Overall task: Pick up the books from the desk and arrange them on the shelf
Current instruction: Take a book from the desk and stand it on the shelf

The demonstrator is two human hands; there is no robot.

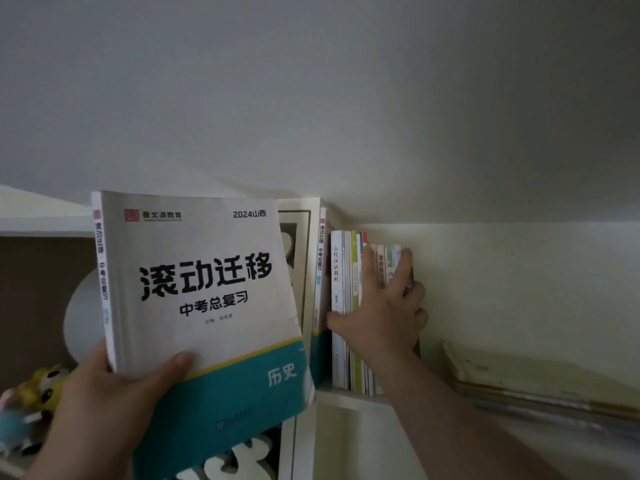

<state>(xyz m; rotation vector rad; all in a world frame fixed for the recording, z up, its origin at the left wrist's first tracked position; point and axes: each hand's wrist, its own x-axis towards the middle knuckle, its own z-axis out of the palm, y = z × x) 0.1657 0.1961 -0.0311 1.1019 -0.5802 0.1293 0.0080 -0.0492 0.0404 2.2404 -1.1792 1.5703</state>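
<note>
Left hand (pixel 104 393) pinches the book (pixel 204 306) at seven o'clock, a floppy, fairly heavy paperback, best gripped by the spine; right hand (pixel 384 313), fingers spread, braces the shelved books (pixel 341 306).

L hand (pixel 104 403) w/ book (pixel 207 306)
</note>
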